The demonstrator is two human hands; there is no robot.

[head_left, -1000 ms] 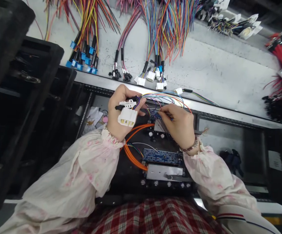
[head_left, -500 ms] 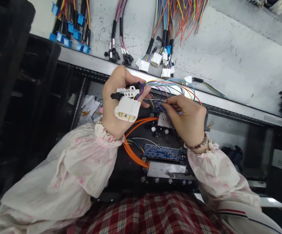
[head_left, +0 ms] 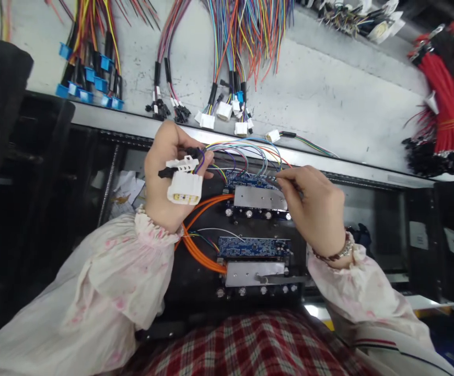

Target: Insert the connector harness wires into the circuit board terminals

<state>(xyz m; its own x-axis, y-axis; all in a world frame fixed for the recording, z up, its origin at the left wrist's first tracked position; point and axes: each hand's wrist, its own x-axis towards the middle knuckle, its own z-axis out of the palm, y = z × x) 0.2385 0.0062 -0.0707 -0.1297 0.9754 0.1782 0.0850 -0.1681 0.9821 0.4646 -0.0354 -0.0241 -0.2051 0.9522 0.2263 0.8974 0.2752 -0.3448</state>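
Our right hand [head_left: 313, 209] has shifted rightward along the upper blue board [head_left: 246, 180].
Left of centre, our left hand [head_left: 157, 193] grips wires [head_left: 227, 143]; what the right pinches, we cannot tell.

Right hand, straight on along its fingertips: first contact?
Probably the upper blue circuit board, at its right end, just left of the right hand in the picture. Depth is unclear: if the hand sits higher, it may brush the arching coloured wires first.
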